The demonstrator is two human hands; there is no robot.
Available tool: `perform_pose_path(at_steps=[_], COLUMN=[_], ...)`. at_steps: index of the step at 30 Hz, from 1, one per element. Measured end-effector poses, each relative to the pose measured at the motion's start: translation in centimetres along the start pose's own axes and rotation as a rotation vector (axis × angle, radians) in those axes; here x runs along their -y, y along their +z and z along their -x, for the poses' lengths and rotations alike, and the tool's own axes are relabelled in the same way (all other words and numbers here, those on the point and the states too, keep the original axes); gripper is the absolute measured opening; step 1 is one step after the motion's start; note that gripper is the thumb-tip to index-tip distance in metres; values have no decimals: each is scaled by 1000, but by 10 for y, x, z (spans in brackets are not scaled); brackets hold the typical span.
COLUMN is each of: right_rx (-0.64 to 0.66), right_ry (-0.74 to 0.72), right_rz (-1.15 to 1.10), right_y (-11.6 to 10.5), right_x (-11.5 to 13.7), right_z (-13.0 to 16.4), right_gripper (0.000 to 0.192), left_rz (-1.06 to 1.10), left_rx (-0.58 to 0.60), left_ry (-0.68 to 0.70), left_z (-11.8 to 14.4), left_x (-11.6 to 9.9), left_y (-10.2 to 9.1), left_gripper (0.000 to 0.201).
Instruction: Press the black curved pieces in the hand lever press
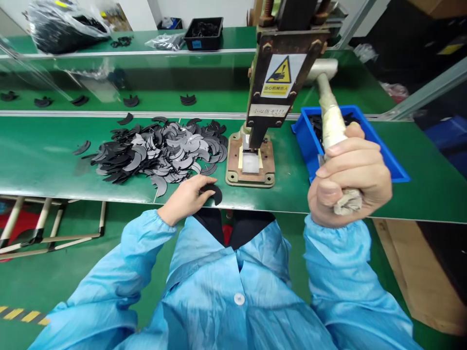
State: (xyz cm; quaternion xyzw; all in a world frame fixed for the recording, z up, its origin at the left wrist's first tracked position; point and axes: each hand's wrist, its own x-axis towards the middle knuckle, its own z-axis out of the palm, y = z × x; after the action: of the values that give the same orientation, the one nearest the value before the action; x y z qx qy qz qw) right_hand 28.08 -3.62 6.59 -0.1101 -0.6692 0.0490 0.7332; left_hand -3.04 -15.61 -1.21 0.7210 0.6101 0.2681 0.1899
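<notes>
At the bottom centre of the frame is a light blue smock (233,323) with a white button (239,299). Low on the left are pale pipes with black joints, forming a rack (47,218); low on the right, a brown cardboard sheet (423,277) lies on the floor.

Just left of centre, the left hand (187,199) reaches over the near edge of the green worktop (47,158). Its grip is closed, thumb and fingers pinching a black crescent piece (218,195) at that edge; whether the piece touches the surface cannot be told. Right of centre, the right hand (352,180) is raised, its grip wrapped round a lever (333,121) bound in pale tape.

Past the left hand, a loose heap (164,150) of black and grey crescents spreads across the left-middle. Beside it, at the centre, stands the press (261,63), with a bolted base (269,167), a pale grey block (250,164) under its ram and a yellow hand-warning sign (279,77). A blue bin (305,150) holding dark pieces sits behind the right hand.

Farther up, beyond a pale rail (109,114), crescents (188,100) lie in a spaced row. Along the top are a black tray (204,44) of dark parts and, upper left, a bulging clear bag (65,31).
</notes>
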Motion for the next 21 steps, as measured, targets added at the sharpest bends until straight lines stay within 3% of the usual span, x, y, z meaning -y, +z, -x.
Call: perform_pose_path(at_steps=[2, 4, 8, 13, 16, 21], right_rx=[18, 40, 58, 89, 103, 95], right_ry=[1, 8, 18, 38, 32, 40], right_rz=[-4, -11, -17, 0, 3, 13], right_y=[-1, -3, -4, -7, -9, -10], right_x=[0, 1, 6, 8, 7, 6], right_z=[0, 0, 0, 0, 1, 3], right_gripper=[46, 44, 38, 33, 31, 28], left_rz=[37, 138, 485, 721, 842, 878], left_rx=[91, 94, -70, -157, -126, 32], left_ry=[-19, -90, -270, -387, -486, -458], left_z=[-4, -9, -30, -74, -100, -134], left_x=[-3, -8, -15, -18, -21, -29], left_y=[-10, -17, -21, -4, 7, 15], left_gripper=[25, 26, 35, 40, 42, 30])
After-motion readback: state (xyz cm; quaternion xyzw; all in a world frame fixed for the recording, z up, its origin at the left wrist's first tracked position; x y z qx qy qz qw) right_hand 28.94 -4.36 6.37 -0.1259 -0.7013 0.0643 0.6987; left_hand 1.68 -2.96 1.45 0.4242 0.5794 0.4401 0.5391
